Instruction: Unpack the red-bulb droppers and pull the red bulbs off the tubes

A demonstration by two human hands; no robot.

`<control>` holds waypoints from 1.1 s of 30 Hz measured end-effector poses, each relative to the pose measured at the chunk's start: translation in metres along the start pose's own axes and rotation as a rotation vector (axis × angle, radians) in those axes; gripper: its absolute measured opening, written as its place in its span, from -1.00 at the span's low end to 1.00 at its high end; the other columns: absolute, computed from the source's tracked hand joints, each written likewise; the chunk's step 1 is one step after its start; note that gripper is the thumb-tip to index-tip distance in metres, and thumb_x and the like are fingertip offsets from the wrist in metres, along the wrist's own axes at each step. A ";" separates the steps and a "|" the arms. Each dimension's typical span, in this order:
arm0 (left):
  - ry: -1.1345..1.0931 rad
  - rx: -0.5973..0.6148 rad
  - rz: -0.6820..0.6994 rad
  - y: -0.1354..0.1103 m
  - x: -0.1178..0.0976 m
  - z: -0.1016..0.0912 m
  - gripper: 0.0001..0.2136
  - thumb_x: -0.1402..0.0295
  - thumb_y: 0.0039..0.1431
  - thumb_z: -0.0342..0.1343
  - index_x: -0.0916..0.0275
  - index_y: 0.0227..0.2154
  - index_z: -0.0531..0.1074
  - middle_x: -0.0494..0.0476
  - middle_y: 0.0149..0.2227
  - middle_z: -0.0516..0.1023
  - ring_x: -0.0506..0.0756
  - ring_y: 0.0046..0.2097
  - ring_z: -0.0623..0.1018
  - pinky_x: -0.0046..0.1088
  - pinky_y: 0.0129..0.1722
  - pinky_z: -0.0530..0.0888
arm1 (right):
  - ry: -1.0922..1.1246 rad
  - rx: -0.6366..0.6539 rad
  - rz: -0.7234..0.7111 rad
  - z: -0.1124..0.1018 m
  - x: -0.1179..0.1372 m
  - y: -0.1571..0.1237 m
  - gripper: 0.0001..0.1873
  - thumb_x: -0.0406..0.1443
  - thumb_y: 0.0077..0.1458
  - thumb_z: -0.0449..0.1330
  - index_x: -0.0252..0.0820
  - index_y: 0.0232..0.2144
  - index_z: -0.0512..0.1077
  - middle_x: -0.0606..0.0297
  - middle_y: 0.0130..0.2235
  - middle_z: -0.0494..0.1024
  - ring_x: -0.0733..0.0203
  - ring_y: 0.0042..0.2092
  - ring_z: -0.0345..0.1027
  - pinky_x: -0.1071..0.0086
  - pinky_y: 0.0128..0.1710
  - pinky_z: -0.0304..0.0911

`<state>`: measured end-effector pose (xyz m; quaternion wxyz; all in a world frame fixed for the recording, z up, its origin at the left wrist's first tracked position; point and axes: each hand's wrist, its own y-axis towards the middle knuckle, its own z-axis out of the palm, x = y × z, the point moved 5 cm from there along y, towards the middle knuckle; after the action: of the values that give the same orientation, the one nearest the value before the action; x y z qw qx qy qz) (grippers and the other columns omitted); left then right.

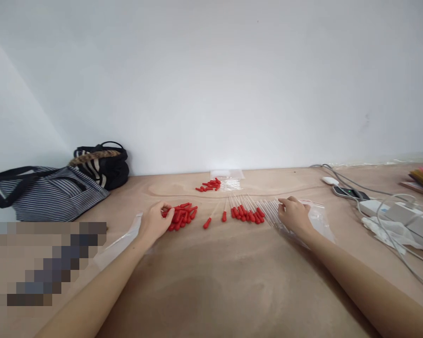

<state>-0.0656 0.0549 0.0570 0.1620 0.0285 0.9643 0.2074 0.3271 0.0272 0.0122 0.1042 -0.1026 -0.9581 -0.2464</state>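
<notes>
My left hand (pixel 158 217) is at the left edge of a heap of red rubber bulbs (pixel 186 217), its fingers closed on a red bulb at their tips. To the right, my right hand (pixel 293 215) is curled over a row of thin clear tubes (pixel 269 211); whatever its fingers grip is hidden. Between the hands lies a group of assembled droppers (pixel 246 213), red bulbs toward me and pale stems pointing away. Two separate droppers, one (pixel 207 223) angled and one (pixel 224 216) nearly straight, rest left of that group.
Farther back are a small pile of red bulbs (pixel 209 185) and more tubes on a clear bag (pixel 232 180). Plastic bags (pixel 322 218) lie under both hands' areas. Striped bags (pixel 63 192) stand at left. Power strips, cables (pixel 384 220) and a black device (pixel 350 193) occupy the right.
</notes>
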 end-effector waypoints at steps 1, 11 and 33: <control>0.010 0.020 -0.012 0.001 0.003 0.000 -0.86 0.29 -0.01 -0.01 0.21 -0.47 0.39 0.04 -0.47 0.51 0.09 -0.40 0.48 -0.45 -0.39 0.36 | -0.013 0.023 0.006 0.002 0.000 0.000 -0.67 -0.41 0.01 -0.09 -0.26 -0.31 0.46 0.12 -0.35 0.45 0.14 -0.29 0.29 0.29 -0.29 -0.09; -0.018 -0.182 0.350 -0.024 -0.045 0.002 -0.84 0.31 0.06 -0.03 0.24 -0.50 0.38 0.13 -0.42 0.45 0.14 -0.29 0.43 -0.33 -0.23 0.35 | -0.086 -0.019 -0.047 -0.001 0.009 -0.006 -0.71 -0.33 0.06 -0.08 -0.23 -0.36 0.45 0.12 -0.36 0.45 0.12 -0.27 0.28 0.27 -0.28 -0.12; -0.332 0.196 0.667 -0.083 -0.107 0.029 -0.89 0.45 0.14 -0.10 0.24 -0.45 0.29 0.10 -0.40 0.41 0.07 -0.32 0.39 -0.39 -0.32 0.37 | 0.228 -0.216 -0.914 -0.026 0.125 -0.083 -0.72 -0.13 0.08 0.07 -0.06 -0.19 0.40 0.29 -0.31 0.47 0.21 -0.20 0.21 0.21 -0.10 -0.21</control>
<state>0.0458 -0.0224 0.0307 0.2359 0.3891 0.8781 0.1481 0.1911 -0.0387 0.0278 0.0785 0.3464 -0.8564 -0.3747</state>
